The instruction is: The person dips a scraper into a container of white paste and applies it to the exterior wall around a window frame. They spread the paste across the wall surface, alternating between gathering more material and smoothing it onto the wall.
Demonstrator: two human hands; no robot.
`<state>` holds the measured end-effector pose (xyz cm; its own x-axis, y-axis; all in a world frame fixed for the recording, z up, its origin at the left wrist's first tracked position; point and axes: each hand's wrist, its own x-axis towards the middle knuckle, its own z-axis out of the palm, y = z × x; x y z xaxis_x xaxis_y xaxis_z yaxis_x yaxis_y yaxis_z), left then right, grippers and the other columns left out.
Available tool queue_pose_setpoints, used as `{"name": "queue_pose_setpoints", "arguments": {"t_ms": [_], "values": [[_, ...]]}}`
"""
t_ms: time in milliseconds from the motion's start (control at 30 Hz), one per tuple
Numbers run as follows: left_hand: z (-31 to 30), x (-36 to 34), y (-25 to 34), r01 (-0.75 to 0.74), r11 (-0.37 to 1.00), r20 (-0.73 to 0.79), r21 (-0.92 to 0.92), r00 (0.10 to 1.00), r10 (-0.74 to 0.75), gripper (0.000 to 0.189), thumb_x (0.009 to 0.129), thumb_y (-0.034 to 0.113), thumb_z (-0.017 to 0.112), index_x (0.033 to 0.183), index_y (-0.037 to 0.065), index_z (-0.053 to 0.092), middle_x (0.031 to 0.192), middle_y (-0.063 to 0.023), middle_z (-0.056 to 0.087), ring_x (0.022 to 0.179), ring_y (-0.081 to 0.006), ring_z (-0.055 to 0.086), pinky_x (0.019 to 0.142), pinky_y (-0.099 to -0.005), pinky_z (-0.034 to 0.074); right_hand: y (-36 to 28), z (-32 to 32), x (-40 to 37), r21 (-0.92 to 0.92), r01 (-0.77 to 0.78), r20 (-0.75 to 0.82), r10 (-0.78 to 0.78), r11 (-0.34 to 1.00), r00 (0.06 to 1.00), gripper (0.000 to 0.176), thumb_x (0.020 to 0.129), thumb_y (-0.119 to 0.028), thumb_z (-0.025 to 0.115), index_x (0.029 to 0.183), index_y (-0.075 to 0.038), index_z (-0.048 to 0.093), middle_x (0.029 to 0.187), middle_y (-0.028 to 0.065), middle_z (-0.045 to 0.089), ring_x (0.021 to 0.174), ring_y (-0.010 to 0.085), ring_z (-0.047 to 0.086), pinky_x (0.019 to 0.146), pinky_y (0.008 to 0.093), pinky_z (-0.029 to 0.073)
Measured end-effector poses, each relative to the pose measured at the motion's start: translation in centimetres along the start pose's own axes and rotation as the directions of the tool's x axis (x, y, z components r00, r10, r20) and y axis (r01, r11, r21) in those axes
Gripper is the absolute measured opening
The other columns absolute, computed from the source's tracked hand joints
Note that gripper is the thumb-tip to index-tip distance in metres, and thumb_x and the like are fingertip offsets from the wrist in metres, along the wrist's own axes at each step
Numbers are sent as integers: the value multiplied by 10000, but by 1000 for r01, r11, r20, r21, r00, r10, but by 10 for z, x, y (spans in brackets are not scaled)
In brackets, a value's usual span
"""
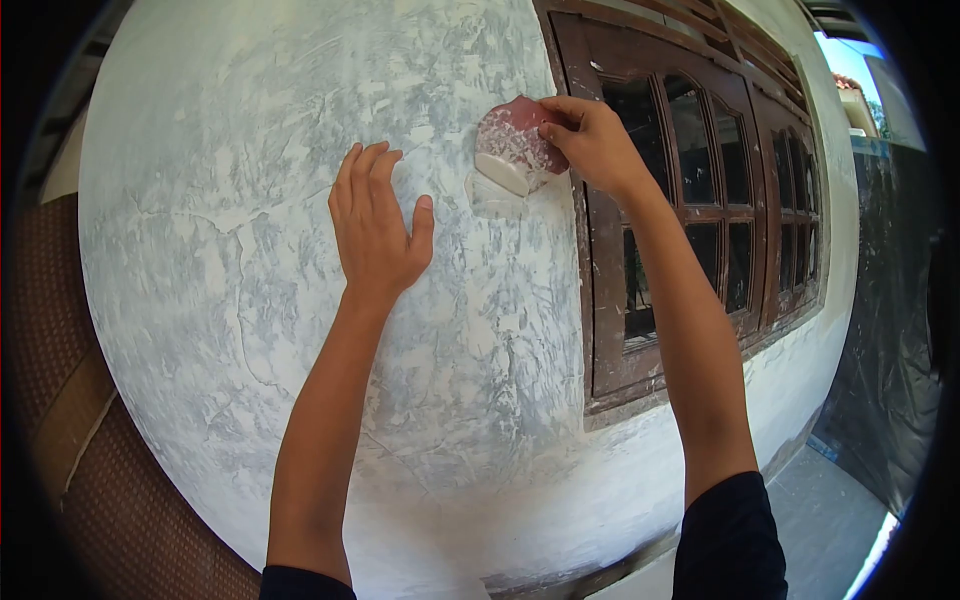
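Observation:
A reddish scraper [520,140], smeared with white paste, is pinched between the thumb and fingers of my right hand [588,140]. Its lower edge carries a band of white paste and lies against or very near the wall [450,330], just left of the window frame. A damp-looking patch shows on the wall below the scraper. My left hand [378,215] is raised in front of the wall, fingers up and thumb apart, holding nothing. Whether its palm touches the wall cannot be made out. The wall is patchy grey and white, with cracks at the left.
A brown wooden window [672,210] with dark panes and a raised frame stands right of the scraper. Brown woven panels [140,500] are at the lower left. A dark plastic sheet [885,300] hangs at the far right above a grey floor [820,520].

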<state>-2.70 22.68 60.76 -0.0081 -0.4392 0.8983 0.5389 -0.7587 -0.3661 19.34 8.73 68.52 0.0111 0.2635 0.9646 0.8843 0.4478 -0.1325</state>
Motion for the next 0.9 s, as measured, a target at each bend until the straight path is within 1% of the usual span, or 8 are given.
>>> {"name": "queue_pose_setpoints", "arguments": {"t_ms": [133,267,333,400,567,733,800,900], "values": [[1,1,-1,9,1000,-18,-6,1000,-9,505,865,205,566,1322,32,436,1347,-162,491,1330,-395,374,1083,-496,269,2,-3,-3,51,151,-368,-122,987,922,308,869,-87,631,1157,20,653,934,179,720,738,214,701,707,317,534],[0,-2,0,15,1000,-5,-8,1000,-15,498,864,200,564,1315,30,441,1345,-161,496,1325,-394,379,1079,-494,273,-14,12,-19,117,-9,21,6,993,1000,314,867,-89,637,1158,27,650,957,195,714,793,211,704,725,329,535],[1,-1,-2,-4,1000,-10,-13,1000,4,491,863,197,563,1310,30,447,1338,-162,502,1320,-395,384,1074,-491,277,1,14,-10,31,18,-35,-17,999,999,316,863,-85,639,1159,25,651,956,203,711,798,214,703,722,331,537],[1,0,-2,-9,1000,-8,-9,1000,9,490,863,196,562,1310,31,448,1335,-163,505,1318,-395,387,1072,-491,280,11,4,-6,-23,15,-351,-23,1000,936,315,864,-89,641,1161,13,656,959,192,715,807,213,704,727,331,537],[1,1,0,-10,1000,-6,-13,1000,10,485,861,191,561,1307,34,453,1330,-165,510,1313,-394,393,1069,-490,284,-2,9,-31,210,23,-104,-1,978,995,304,859,-85,645,1147,10,662,967,152,724,860,189,690,771,322,525],[0,0,0,-5,1000,-8,-8,1000,5,474,857,183,564,1297,37,465,1330,-158,512,1307,-389,401,1069,-492,278,27,2,-23,-9,-27,-301,23,1000,953,286,872,-70,630,1144,13,660,962,138,722,854,172,681,774,308,520],[0,0,0,-6,1000,-18,-3,1000,6,474,853,176,567,1295,37,467,1328,-157,514,1305,-385,403,1069,-489,276,28,-3,-23,280,34,-464,104,959,880,289,863,-70,640,1138,17,660,946,158,719,861,180,687,779,307,522],[0,0,1,4,1000,-21,9,1000,-4,475,844,162,573,1291,36,471,1323,-155,516,1304,-379,405,1069,-484,272,7,12,-36,227,32,-335,47,973,941,291,859,-79,650,1135,12,662,939,165,717,868,187,688,793,305,520]]}}
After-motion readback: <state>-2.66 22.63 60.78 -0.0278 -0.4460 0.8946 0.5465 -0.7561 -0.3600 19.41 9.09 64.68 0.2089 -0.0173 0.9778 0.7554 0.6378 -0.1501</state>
